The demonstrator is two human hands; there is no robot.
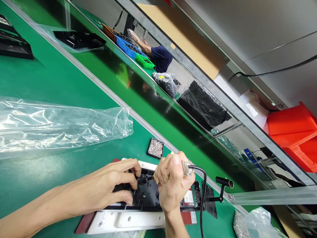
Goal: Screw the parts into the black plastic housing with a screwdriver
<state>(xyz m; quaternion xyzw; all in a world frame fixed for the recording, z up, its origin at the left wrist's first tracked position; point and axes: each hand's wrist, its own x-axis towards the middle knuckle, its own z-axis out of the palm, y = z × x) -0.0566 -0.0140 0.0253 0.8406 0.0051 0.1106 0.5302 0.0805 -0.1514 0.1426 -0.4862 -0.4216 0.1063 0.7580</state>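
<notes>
My left hand [112,186] presses flat on a black plastic part [146,196] that lies in a white fixture [128,219] on the green bench. My right hand [172,181] is wrapped around a corded electric screwdriver [188,169], its tip pointing down at the black part close to my left fingertips. The black cable [203,198] loops down from the tool's top. A small black tray of silver screws [155,148] sits just behind both hands.
A large clear plastic bag [56,124] lies to the left. Black trays [15,43] sit far left. Across the raised divider are bagged black parts [203,102], blue and green bins [135,53] and another person's arm [145,46]. Red bins [294,132] stand right.
</notes>
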